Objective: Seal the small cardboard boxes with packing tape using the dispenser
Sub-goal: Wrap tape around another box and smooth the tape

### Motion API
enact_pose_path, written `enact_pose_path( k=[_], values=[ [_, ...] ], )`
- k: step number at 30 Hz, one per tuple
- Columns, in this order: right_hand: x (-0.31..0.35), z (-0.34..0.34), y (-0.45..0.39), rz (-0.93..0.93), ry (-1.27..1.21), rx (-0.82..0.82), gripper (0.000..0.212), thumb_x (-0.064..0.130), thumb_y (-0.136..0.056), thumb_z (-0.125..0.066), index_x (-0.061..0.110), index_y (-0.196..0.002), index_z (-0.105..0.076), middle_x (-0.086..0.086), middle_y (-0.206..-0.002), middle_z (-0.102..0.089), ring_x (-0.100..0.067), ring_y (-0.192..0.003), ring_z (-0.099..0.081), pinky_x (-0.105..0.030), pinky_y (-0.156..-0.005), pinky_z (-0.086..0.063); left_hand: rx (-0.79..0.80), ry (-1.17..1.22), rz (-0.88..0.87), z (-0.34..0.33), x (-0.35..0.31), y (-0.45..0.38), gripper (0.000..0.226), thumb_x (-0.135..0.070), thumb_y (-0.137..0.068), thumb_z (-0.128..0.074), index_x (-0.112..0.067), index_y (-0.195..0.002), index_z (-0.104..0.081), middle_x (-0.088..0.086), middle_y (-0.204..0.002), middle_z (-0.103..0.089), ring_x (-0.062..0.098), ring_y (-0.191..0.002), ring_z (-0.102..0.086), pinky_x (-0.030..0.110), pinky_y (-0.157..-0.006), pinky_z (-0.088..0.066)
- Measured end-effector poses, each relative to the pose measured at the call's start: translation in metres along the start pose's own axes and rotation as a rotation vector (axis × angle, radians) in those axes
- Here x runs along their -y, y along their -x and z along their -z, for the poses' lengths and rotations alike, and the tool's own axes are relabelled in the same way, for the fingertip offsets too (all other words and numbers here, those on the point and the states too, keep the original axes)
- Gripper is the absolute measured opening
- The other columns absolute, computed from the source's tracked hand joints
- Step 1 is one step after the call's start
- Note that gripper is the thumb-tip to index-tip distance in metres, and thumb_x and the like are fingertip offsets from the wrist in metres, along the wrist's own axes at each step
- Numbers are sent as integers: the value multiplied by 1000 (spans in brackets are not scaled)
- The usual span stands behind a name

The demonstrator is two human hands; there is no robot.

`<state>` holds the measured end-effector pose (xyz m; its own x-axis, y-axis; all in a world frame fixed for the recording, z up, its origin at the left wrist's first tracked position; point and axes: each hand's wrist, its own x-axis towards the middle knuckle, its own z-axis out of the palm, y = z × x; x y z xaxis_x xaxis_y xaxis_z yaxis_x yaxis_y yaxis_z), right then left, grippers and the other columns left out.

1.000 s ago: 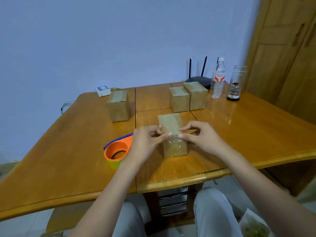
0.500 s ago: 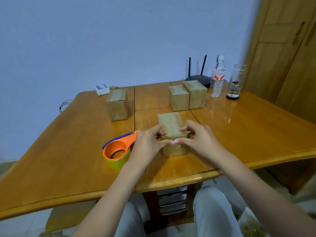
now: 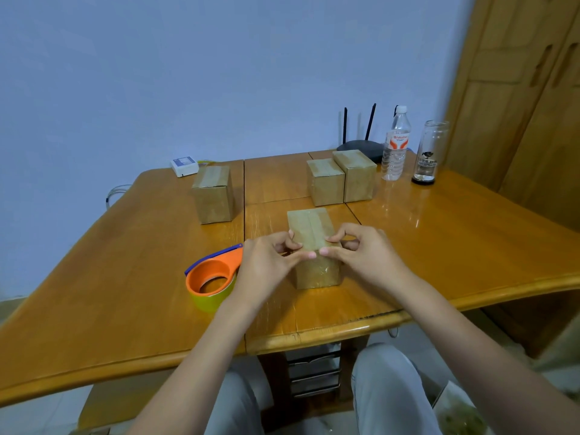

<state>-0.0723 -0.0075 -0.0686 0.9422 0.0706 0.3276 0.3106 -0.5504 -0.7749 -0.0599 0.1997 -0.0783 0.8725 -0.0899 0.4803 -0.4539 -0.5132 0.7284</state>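
Both hands meet at the near top edge of a small cardboard box [image 3: 314, 246] near the front of a wooden table [image 3: 125, 277]: the left hand [image 3: 266, 265] and the right hand [image 3: 365, 255] each have a curled grip, thumb tips almost touching at the box's front corner line, index fingers bent onto its taped top, apparently pinching or pressing the tape down over the edge, though the wide-angle view leaves the exact contact unclear. Glossy tape shows on the box's front face. Just left of the left hand lies the orange tape dispenser [image 3: 213, 274] with a yellowish roll and a blue blade edge, flat on the table. Farther back stand three more small boxes: one taped box [image 3: 213, 196] to the left, and a pair [image 3: 342, 180] side by side and touching to the right. Behind the pair sit a black router [image 3: 361, 146] with upright antennas, a plastic water bottle [image 3: 396, 146] and a clear glass jar [image 3: 428, 155]. A small white device [image 3: 184, 166] rests at the table's far left edge by the blue wall.
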Motion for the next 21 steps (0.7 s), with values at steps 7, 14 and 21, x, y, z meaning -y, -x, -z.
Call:
enact_pose_path(
  k=[7,14,21],
  values=[
    [1,3,-2,7,41,64,18,20,-90,-75,28,-79,-62,14,-100,-72,13,-84,-63,-1,-70,-46,70,-17,-62,0,3,-3,10,-23,-83,-80,-15,-79,-76,2,-94,-78,1,-112,-64,31,-93,-56],
    [2,1,5,22,180,113,34,31,-81,-83,44,-89,-52,6,-120,-70,-15,-114,-65,-34,-96,-55,51,-111,-102,-4,6,5,36,-38,-74,-81,-9,-94,-72,3,-105,-76,9,-109,-68,18,-92,-53],
    [-3,2,16,-127,-211,10,51,30,-87,-76,29,-134,-55,1,-119,-72,-8,-109,-68,-23,-87,-57,-40,14,32,0,3,11,21,-23,-81,-81,-11,-96,-74,-5,-107,-73,1,-100,-64,24,-89,-57]
  ],
)
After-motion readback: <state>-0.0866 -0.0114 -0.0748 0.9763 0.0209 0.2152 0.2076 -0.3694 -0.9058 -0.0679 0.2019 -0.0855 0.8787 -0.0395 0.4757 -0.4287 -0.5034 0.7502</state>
